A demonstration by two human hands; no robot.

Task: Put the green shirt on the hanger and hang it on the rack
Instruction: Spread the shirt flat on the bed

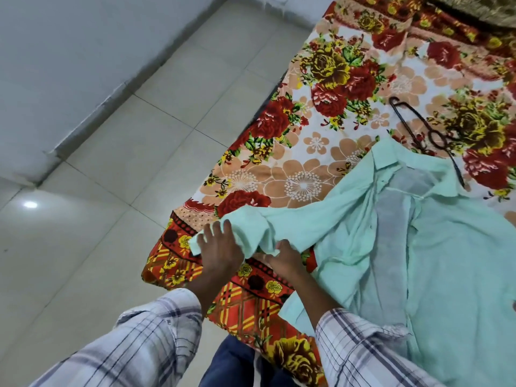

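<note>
**Hands on a green sleeve at the bed's edge**

Head camera, looking down: a green shirt [446, 261] lies spread open, collar away from the person, on a bed [321, 169] covered in a red, yellow and peach floral sheet. One long sleeve [301, 219] stretches out from the shirt toward the bed's near corner. The left hand [220, 250] lies flat on the cuff, fingers straight and spread, pressing the cloth down. Just beside it, the right hand [283, 256] grips the sleeve, the thumb on top and the fingers tucked out of sight into the bunched cloth. Both forearms wear plaid cuffs [156, 331]; blue trousers [231, 364] show between them. A dark hanger [431, 136] rests on the sheet just past the collar, its hook pointing away and its near end by the shirt's shoulder. Pale floor tiles [125, 169] run left of the bed to a grey wall [69, 37].
</note>
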